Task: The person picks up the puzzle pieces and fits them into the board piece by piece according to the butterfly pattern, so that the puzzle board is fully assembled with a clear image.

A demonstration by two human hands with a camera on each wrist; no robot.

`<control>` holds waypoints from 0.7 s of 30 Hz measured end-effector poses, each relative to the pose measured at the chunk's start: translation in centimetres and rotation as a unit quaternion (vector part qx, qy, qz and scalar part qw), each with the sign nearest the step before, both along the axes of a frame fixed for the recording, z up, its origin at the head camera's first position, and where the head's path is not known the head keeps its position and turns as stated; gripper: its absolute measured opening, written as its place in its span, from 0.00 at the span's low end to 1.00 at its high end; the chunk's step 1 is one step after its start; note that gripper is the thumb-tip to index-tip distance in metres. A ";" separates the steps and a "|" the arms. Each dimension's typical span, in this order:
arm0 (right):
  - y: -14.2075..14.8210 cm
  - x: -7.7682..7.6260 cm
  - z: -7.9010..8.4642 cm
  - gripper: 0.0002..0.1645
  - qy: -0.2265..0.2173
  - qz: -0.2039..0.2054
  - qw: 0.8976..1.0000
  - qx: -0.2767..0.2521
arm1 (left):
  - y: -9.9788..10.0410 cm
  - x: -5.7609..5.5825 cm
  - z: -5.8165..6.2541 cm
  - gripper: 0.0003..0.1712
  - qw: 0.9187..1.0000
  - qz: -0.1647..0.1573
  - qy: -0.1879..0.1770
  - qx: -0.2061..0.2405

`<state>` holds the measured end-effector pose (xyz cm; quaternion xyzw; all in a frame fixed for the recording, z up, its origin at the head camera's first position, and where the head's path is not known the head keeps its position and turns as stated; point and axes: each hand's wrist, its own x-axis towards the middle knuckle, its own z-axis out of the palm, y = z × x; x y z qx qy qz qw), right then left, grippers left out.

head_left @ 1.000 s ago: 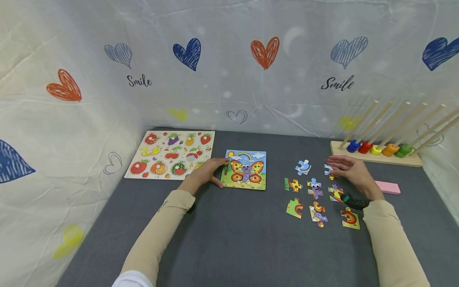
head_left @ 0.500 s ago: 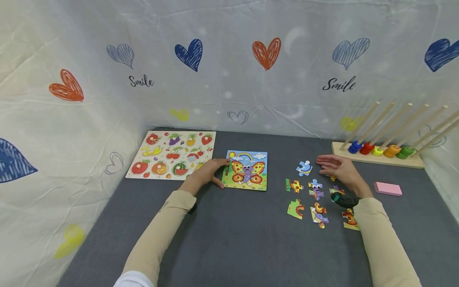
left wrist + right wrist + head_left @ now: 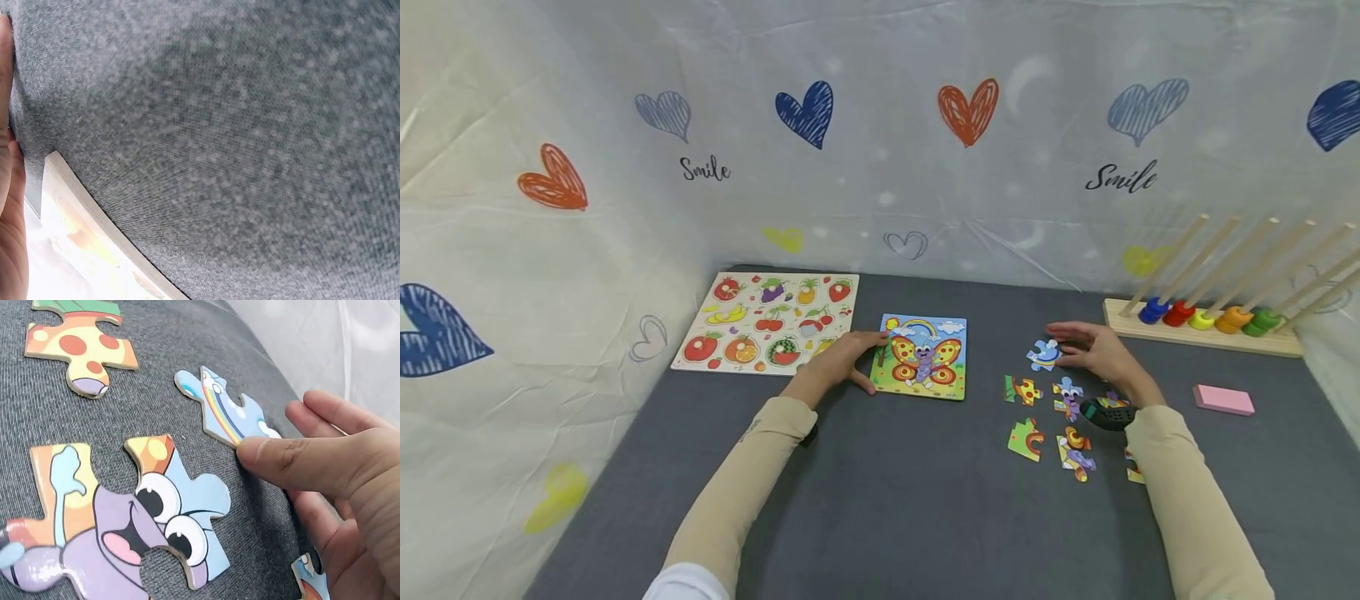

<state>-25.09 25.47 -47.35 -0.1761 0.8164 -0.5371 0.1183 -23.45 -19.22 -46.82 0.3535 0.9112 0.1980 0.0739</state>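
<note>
My left hand (image 3: 844,360) rests at the left edge of a square butterfly puzzle picture (image 3: 922,358), fingers at its upper left and thumb spread lower down. Only the side of this hand (image 3: 11,206) shows in the left wrist view. My right hand (image 3: 1097,350) reaches over a blue rainbow puzzle piece (image 3: 1043,355) that lies flat. In the right wrist view the thumb tip meets the near edge of that rainbow piece (image 3: 219,412), while the fingers extend loosely past its far side. A butterfly-face piece (image 3: 131,519) and a spotted wing piece (image 3: 81,347) lie nearby.
A wooden fruit board (image 3: 767,321) lies at the back left. Several loose puzzle pieces (image 3: 1024,440) are spread below the right hand, some hidden by the forearm. A pink block (image 3: 1223,399) and a pegged wooden stand (image 3: 1206,329) with coloured rings are at the right.
My right hand has moved left, from the cloud piece at the upper right of the loose pieces to the rainbow piece. The left hand stays at the butterfly picture.
</note>
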 end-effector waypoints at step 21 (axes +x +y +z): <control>-0.5 0.0 0.5 0.29 0.028 0.002 0.996 0.091 | -0.1 0.0 -0.1 0.49 1.000 -0.003 0.000 0.004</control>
